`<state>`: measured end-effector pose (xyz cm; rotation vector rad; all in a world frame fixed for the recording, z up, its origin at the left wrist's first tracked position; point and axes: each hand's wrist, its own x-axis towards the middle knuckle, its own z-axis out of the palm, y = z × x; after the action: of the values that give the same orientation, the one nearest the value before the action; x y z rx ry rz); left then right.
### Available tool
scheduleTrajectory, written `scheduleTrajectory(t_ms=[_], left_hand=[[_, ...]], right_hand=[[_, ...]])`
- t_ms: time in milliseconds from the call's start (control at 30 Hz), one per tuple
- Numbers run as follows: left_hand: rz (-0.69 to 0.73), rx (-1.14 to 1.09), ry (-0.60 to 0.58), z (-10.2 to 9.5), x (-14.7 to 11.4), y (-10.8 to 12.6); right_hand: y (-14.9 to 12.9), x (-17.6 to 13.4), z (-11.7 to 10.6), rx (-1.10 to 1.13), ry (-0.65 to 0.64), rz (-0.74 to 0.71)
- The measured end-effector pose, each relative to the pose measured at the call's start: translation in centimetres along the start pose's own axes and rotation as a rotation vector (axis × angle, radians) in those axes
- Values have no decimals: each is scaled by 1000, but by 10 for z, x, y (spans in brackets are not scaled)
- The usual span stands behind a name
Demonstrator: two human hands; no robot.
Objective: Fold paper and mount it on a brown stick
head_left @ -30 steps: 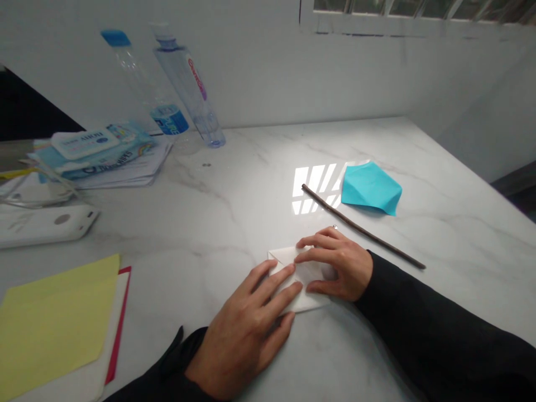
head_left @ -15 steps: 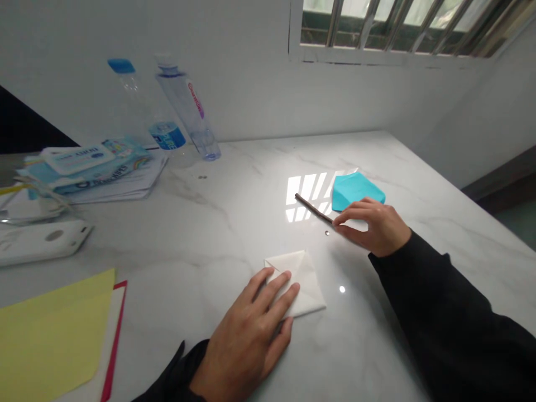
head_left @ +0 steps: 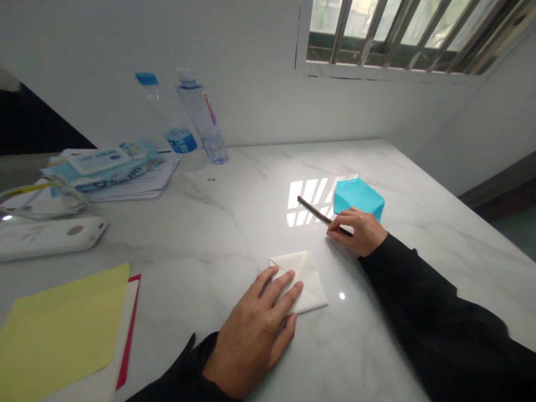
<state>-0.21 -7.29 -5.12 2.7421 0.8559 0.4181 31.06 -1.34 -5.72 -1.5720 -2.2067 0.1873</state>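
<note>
My left hand (head_left: 255,329) lies with fingers spread flat on a small folded white paper envelope (head_left: 312,282), covering its left part. My right hand (head_left: 358,229) is closed in a pinch, its fingertips down at the table on a tiny round shiny piece, mostly hidden by them. A thin dark brown stick (head_left: 312,208) lies slantwise on the table and passes behind the right fingers; part of it shows in the gap between thumb and index finger. Just behind this hand sits a turquoise folded paper envelope (head_left: 359,195).
Yellow paper (head_left: 71,329) lies over white and red sheets at front left. Behind are a white power bank (head_left: 50,237), cables, a wipes pack (head_left: 104,162) on papers, and two plastic bottles (head_left: 182,139) (head_left: 205,120) by the wall. A barred window (head_left: 393,33) is above.
My right hand has shifted slightly left and down, from the stick's near end to the tiny shiny piece, now covered by the fingertips. The left hand stays on the white envelope. The view has shifted slightly.
</note>
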Motion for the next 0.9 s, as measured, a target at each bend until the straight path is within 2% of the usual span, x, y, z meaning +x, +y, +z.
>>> scheduleTrajectory(t_ms=[100,167,333,533,767,900], left_hand=[[-8,-7,-7,1,-1,1],[-17,-5,-14,1,-1,1],[-15,-7,-18,1,0,1],[-20,-3,-7,4,-1,3],[2,17,6,6,-6,14],[13,48,29,7,-8,19]], right_hand=[[-15,-1,-1,193,96,-11],[-28,-3,1,398,107,-4],[-53,-12,14,726,-59,43],[-51,-16,27,637,-239,58],[-49,-15,29,662,-190,-9],[-47,-14,28,682,-180,12]])
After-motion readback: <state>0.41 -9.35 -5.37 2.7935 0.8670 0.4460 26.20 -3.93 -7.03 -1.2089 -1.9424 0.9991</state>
